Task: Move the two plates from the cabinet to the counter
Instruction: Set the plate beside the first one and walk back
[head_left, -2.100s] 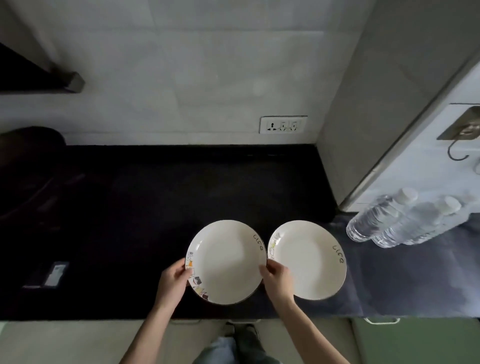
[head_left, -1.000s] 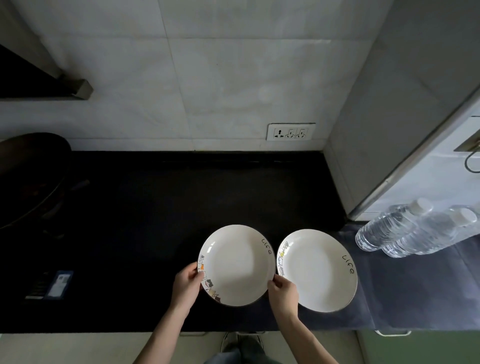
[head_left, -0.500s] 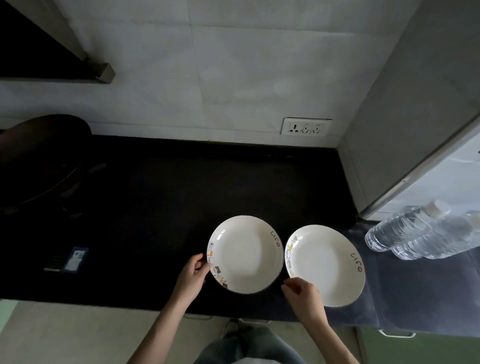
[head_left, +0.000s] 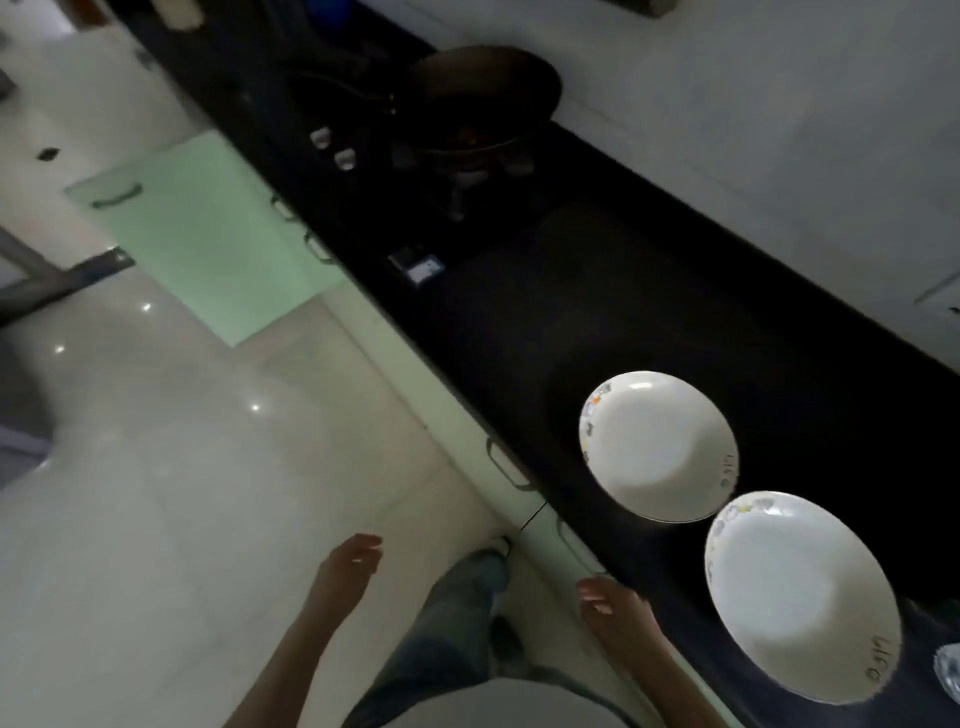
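Note:
Two white plates with small coloured rim prints lie side by side on the black counter (head_left: 597, 291). One plate (head_left: 657, 447) sits further along the counter, the other plate (head_left: 800, 597) is nearer the right edge of the view, and their rims almost touch. My left hand (head_left: 349, 564) hangs over the floor, fingers loosely apart, holding nothing. Just off the counter's front edge, my right hand (head_left: 610, 605) is empty too, a short way from the nearer plate.
A dark wok (head_left: 483, 98) rests on a stove further down the counter, with a small dark box (head_left: 418, 265) near the edge. Pale green cabinet doors (head_left: 208, 234) with handles run below the counter. Part of a water bottle (head_left: 948, 670) shows at the right border.
Both hands have let go of the plates and pulled back off the counter. The view has swung left, so the counter now runs diagonally and the floor fills the left.

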